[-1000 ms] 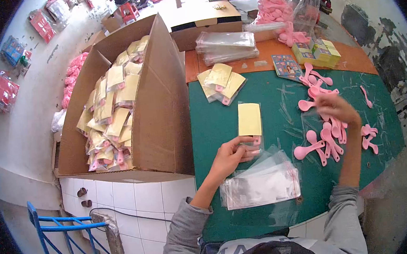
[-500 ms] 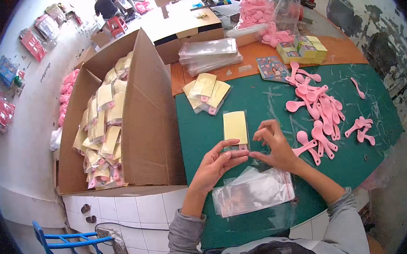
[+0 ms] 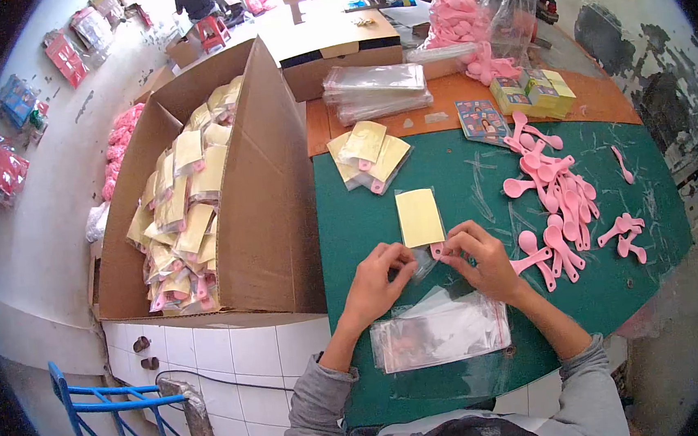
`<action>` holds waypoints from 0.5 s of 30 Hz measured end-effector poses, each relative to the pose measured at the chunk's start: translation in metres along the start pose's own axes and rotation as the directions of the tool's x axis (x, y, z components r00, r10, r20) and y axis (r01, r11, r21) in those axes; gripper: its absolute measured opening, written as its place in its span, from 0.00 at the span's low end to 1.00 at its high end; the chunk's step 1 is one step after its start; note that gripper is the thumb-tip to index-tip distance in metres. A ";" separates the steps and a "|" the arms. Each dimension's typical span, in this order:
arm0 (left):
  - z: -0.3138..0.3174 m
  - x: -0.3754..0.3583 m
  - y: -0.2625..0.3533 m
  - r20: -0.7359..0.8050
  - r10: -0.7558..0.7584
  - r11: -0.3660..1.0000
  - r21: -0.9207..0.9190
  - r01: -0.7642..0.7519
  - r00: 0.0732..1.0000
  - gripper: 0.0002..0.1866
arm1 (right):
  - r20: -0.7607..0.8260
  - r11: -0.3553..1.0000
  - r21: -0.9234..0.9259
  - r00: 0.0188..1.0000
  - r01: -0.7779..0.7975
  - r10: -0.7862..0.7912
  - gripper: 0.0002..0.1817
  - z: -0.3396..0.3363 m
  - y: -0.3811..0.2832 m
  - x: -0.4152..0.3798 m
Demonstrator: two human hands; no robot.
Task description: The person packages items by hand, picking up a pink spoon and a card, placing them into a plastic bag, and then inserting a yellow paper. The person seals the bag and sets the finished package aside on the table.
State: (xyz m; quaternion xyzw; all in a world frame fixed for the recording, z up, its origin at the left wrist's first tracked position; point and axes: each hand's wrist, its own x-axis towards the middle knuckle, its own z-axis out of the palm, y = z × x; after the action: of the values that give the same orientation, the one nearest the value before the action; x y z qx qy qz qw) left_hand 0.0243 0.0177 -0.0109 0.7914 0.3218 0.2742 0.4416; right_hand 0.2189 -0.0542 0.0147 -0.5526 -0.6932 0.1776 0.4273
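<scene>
In front of me a clear plastic bag (image 3: 424,264) lies on the green table, holding a pale yellow card (image 3: 420,219) and a pink spoon whose handle end (image 3: 437,249) shows below the card. My left hand (image 3: 380,283) is closed in a pinch at the left of the bag's near end. At the right corner, my right hand (image 3: 486,266) also pinches the bag, thumb and forefinger together beside the spoon handle. Just nearer to me is a stack of flat clear bags (image 3: 444,335).
Loose pink spoons (image 3: 556,189) are heaped on the right. Filled packets (image 3: 367,153) lie farther back, near bundled clear bags (image 3: 376,89) and stacks of cards (image 3: 534,95). A tall cardboard box (image 3: 261,200) with many filled packets stands at the left.
My hands have moved apart, from almost touching at the bag's near end to its two sides. The near end now shows between them. The whole view has shifted slightly.
</scene>
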 end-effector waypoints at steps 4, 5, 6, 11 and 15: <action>-0.001 0.001 0.013 -0.041 -0.028 0.997 -0.070 0.025 0.999 0.10 | -0.025 0.999 0.040 1.000 -0.010 0.011 0.07 -0.006 -0.001 0.002; -0.001 0.001 0.015 -0.031 -0.023 0.999 -0.030 0.022 0.999 0.09 | -0.019 0.998 0.055 1.000 -0.011 0.012 0.07 -0.007 -0.002 0.002; -0.001 0.001 0.011 -0.038 0.046 0.998 0.032 -0.045 0.998 0.08 | 0.007 0.997 0.071 1.000 -0.003 0.002 0.07 -0.008 0.000 0.002; 0.002 0.003 0.005 -0.033 -0.028 0.999 -0.032 0.027 0.999 0.07 | 0.043 0.984 0.180 0.999 0.009 -0.017 0.12 -0.011 0.003 0.002; 0.003 0.004 0.003 -0.095 -0.047 0.995 -0.092 0.038 0.994 0.06 | 0.090 0.976 0.190 0.992 -0.103 0.087 0.15 -0.008 0.003 0.002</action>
State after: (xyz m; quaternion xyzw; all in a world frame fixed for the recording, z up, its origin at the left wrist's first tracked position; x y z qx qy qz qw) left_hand 0.0301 0.0181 -0.0094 0.7494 0.3471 0.3170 0.4663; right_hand 0.2275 -0.0532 0.0179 -0.5332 -0.6620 0.2870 0.4418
